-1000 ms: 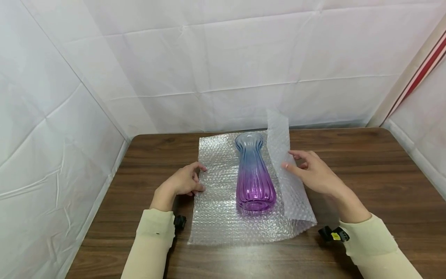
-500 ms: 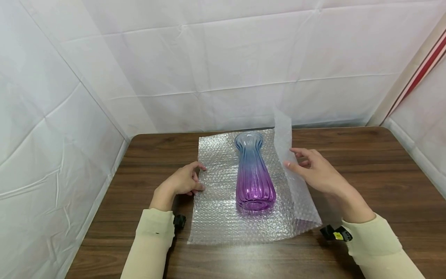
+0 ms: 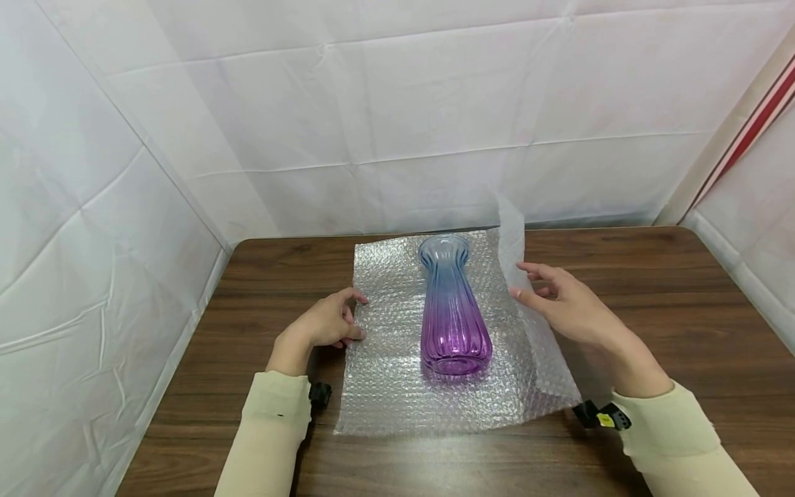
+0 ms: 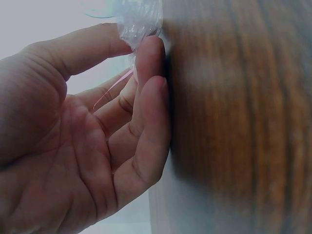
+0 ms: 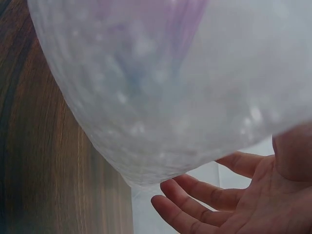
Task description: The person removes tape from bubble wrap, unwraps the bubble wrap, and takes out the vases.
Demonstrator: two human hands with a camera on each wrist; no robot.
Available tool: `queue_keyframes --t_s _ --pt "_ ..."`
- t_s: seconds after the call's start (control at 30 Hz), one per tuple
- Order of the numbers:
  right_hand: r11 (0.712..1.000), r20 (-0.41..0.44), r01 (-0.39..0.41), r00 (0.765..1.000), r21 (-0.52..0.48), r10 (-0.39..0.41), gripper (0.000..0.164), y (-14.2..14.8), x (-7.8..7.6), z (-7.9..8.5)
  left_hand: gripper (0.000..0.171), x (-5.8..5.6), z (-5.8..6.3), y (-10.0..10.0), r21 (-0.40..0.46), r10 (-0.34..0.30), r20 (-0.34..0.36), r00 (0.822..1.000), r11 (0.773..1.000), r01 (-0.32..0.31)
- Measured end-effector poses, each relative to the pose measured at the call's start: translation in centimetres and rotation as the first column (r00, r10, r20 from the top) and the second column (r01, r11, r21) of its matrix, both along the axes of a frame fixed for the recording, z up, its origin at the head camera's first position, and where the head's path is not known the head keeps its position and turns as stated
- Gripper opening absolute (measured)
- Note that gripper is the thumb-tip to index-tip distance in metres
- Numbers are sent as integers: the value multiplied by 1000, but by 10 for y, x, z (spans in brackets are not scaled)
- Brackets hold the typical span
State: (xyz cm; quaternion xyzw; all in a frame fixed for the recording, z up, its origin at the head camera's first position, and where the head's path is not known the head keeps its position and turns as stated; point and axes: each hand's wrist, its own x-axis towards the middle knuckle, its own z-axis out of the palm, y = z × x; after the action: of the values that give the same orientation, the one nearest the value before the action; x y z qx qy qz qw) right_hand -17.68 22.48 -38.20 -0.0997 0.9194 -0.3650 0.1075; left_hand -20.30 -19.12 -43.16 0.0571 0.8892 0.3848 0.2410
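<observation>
A ribbed glass vase [image 3: 455, 310], blue at the neck and purple at the base, lies on its side on a sheet of bubble wrap [image 3: 388, 386]. My left hand [image 3: 323, 321] has its fingers curled at the sheet's left edge, and the thumb and a fingertip meet the wrap [image 4: 139, 22] there. At the other side, the wrap's right part curls up off the table. My right hand [image 3: 571, 304] touches this raised part with thumb and index fingertip; its other fingers [image 5: 214, 195] are loosely extended. The curled wrap hides part of the thumb and index finger in the right wrist view.
The dark wood table [image 3: 397, 469] has its back edge just beyond the wrap. White cloth walls [image 3: 373, 117] stand behind and at both sides. Black wrist cameras sit at both cuffs, the right one [image 3: 602, 416] close to the wrap's near right corner.
The raised right part of the wrap has uncurled toward the right, baring more of the sheet beside the vase. My right hand has shifted slightly right. The left hand and vase stay put.
</observation>
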Motion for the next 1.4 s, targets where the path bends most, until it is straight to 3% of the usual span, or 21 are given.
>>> queue_keyframes --t_s 0.63,0.87,1.4 --pt "999 7 -31 999 -39 31 71 10 -5 -6 57 0 0 -1 2 -4 1 1000 1000 4" --pt "999 -35 -43 998 -5 43 65 16 -7 -5 57 -1 -1 -1 1 -2 0 1000 1000 2" --pt "997 -32 -61 997 56 63 63 29 -8 2 58 0 1 0 0 5 6 1000 1000 -5"
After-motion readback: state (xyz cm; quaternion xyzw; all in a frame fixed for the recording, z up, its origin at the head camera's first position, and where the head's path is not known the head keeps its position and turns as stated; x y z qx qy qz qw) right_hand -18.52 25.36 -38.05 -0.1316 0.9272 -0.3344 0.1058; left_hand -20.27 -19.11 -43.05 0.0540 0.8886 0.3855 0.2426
